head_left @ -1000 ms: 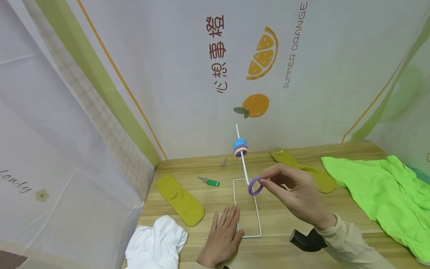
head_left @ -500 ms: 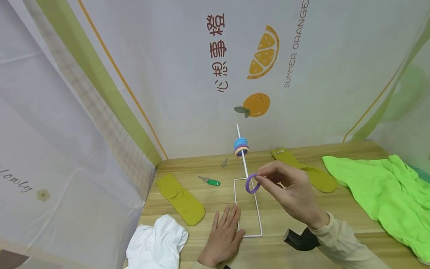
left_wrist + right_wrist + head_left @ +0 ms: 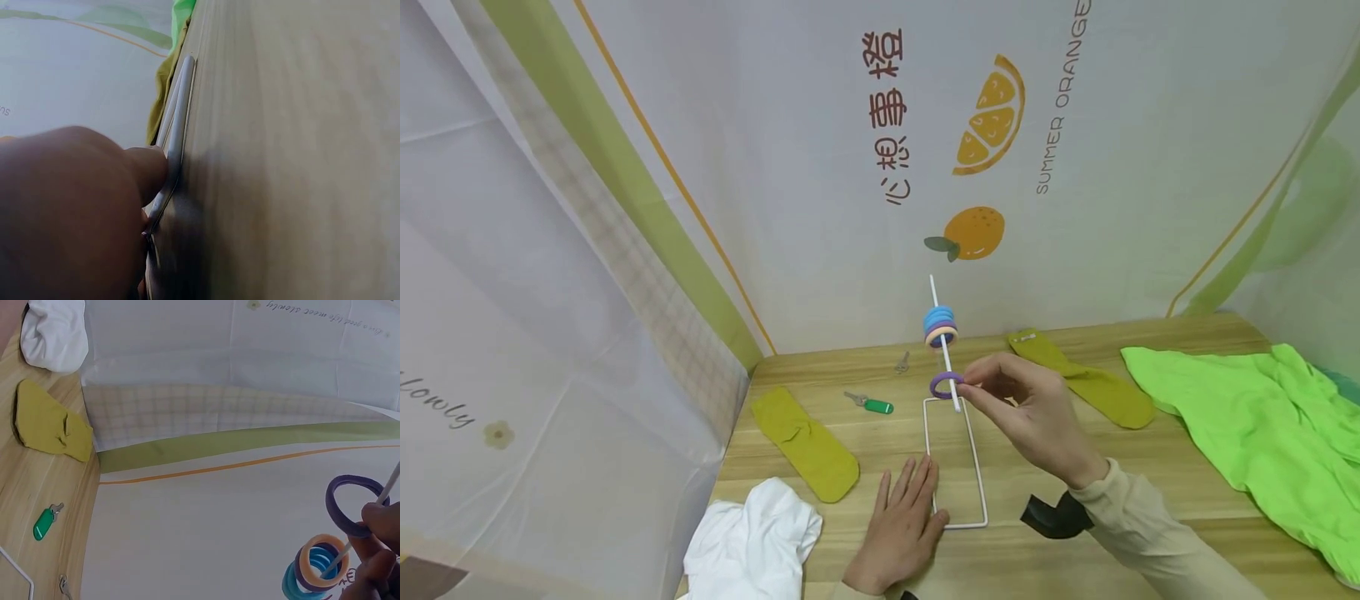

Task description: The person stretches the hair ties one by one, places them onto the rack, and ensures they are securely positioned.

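Note:
My right hand (image 3: 1037, 421) pinches a purple hair tie (image 3: 933, 385) between thumb and fingertips. The tie sits beside the near tip of a slanted white rod (image 3: 947, 362), which crosses its right part in the head view. Farther along, several blue, purple and peach hair ties (image 3: 940, 319) hang on the rod. In the right wrist view, the held purple tie (image 3: 336, 515) shows as an open loop near the peach one (image 3: 306, 559). My left hand (image 3: 898, 525) lies flat, its fingers and thumb on the left side of the stand's white wire base (image 3: 975, 463).
Left of the stand lie a mustard sock (image 3: 805, 446), a bunched white cloth (image 3: 752, 542) and a key with a green tag (image 3: 877, 407); a loose key (image 3: 902, 362) is behind. On the right are another mustard sock (image 3: 1105, 392) and a bright green cloth (image 3: 1262, 442).
My right hand has moved left and slightly up with the purple hair tie, from in front of the rod's tip to beside it. My left hand has stayed on the base.

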Demonstrator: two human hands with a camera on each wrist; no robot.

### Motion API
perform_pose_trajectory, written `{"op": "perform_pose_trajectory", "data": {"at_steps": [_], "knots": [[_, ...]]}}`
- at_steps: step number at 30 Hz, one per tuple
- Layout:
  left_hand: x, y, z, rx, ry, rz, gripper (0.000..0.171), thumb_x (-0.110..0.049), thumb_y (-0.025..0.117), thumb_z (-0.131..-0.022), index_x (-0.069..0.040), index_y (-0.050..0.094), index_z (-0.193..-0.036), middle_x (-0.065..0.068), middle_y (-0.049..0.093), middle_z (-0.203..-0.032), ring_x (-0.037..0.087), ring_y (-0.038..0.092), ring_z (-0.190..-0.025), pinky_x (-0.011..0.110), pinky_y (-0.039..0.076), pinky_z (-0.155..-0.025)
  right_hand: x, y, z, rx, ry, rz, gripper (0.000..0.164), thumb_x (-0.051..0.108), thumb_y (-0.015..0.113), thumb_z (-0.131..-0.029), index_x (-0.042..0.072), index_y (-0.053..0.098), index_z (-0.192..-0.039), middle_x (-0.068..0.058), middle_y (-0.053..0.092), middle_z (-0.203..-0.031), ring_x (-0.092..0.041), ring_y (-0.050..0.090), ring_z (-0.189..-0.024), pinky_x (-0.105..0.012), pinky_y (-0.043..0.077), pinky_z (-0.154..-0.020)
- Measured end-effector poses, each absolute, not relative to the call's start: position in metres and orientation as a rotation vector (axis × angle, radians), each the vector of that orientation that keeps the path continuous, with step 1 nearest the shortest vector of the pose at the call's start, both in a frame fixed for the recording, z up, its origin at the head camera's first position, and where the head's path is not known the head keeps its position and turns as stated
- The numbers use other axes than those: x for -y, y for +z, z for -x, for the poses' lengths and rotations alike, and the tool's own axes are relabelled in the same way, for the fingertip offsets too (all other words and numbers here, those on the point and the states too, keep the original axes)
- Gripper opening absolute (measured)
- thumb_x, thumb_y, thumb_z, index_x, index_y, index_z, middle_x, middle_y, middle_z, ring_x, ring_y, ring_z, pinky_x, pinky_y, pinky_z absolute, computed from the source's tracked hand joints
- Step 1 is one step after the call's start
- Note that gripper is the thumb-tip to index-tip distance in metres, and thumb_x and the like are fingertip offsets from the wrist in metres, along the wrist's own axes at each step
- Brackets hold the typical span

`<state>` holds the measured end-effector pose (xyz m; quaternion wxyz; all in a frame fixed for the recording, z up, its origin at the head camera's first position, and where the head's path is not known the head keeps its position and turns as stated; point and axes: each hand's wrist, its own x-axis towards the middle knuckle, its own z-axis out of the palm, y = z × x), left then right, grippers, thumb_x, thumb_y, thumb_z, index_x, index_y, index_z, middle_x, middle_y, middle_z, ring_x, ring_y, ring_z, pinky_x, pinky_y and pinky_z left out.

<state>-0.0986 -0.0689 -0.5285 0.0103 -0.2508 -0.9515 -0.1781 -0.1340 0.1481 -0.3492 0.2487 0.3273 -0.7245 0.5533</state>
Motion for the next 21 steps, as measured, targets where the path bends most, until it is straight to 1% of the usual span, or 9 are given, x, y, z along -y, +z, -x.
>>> {"op": "perform_pose_trajectory", "data": {"at_steps": [6,11,16,21], "knots": [[0.069,-0.532,0.099,2.957,-0.583,0.782,0.06,-0.04,0.037,-0.111,-0.009,0.031,-0.162,0.006,0.028,-0.17,0.03,0.025,-0.157,0.061,0.018,-0.122,-0.145,-0.352,0.149,1.944,1.437,-0.856,0.024,-0.015,0.075,-0.083,0.006,0.072,-0.095,-0.011,0.074,-0.087,-0.004,0.064,-0.066,-0.017,0.054,-0.057],[0.069,-0.532,0.099,2.958,-0.574,0.777,0.06,-0.041,0.037,-0.11,-0.009,0.033,-0.161,0.005,0.029,-0.169,0.03,0.026,-0.157,0.061,0.018,-0.121,-0.144,-0.354,0.158,1.974,1.416,-0.789,0.02,-0.011,0.076,-0.085,0.007,0.072,-0.094,-0.007,0.075,-0.087,-0.003,0.065,-0.068,-0.017,0.055,-0.059],[0.069,-0.53,0.099,2.978,-0.621,0.776,0.06,-0.041,0.036,-0.111,-0.009,0.033,-0.161,0.006,0.029,-0.17,0.031,0.025,-0.157,0.062,0.018,-0.121,-0.143,-0.356,0.166,1.97,1.414,-0.767,0.018,-0.011,0.076,-0.086,0.006,0.072,-0.093,-0.009,0.076,-0.091,-0.003,0.066,-0.069,-0.017,0.055,-0.06],[0.069,-0.527,0.099,3.009,-0.624,0.777,0.06,-0.041,0.034,-0.111,-0.008,0.032,-0.161,0.006,0.028,-0.17,0.03,0.024,-0.157,0.062,0.018,-0.122,-0.143,-0.356,0.172,1.949,1.415,-0.754,0.018,-0.012,0.076,-0.085,0.005,0.073,-0.092,-0.009,0.076,-0.089,-0.003,0.063,-0.066,-0.015,0.053,-0.059]]}}
